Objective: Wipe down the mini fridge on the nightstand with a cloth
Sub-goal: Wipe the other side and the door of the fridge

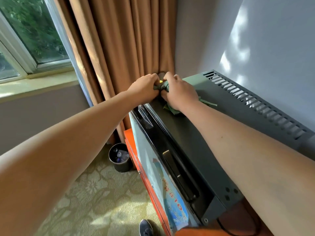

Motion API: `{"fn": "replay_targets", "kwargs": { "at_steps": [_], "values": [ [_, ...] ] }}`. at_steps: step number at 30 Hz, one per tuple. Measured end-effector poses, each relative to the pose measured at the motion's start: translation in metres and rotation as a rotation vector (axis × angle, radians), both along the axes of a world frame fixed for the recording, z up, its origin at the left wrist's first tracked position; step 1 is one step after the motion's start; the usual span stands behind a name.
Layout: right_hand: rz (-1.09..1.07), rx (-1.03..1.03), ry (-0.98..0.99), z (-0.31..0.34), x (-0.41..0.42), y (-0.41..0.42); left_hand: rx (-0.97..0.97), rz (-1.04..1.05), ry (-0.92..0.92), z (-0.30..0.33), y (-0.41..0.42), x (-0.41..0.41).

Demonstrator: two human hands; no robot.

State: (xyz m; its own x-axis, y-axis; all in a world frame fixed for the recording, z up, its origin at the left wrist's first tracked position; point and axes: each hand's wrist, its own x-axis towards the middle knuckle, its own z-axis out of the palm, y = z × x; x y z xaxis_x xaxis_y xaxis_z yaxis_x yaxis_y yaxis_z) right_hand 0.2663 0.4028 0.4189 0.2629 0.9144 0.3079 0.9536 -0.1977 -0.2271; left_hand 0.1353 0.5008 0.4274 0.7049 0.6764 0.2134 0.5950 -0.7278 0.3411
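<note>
The dark grey mini fridge (201, 133) stands on an orange-brown nightstand (129, 138), seen from above, with vent slots along its back edge. A green cloth (172, 109) lies bunched on the far left corner of the fridge top. My left hand (144, 86) grips the cloth's bunched end at that corner. My right hand (179, 91) also grips the cloth, its fingers curled round it, and covers most of it. A small yellow spot shows between the two hands.
Brown curtains (122, 48) hang right behind the fridge corner. A window (25, 36) is at the left. A black waste bin (120, 157) with bottles stands on the patterned carpet beside the nightstand. A white wall (255, 31) backs the fridge. My shoe (146, 227) shows below.
</note>
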Motion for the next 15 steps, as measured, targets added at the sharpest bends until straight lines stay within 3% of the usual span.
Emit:
{"fn": "replay_targets", "kwargs": {
  "at_steps": [15],
  "values": [
    [-0.035, 0.028, -0.077, 0.0, 0.031, 0.065, -0.058, 0.021, 0.058, 0.001, 0.061, 0.036]
  ]
}}
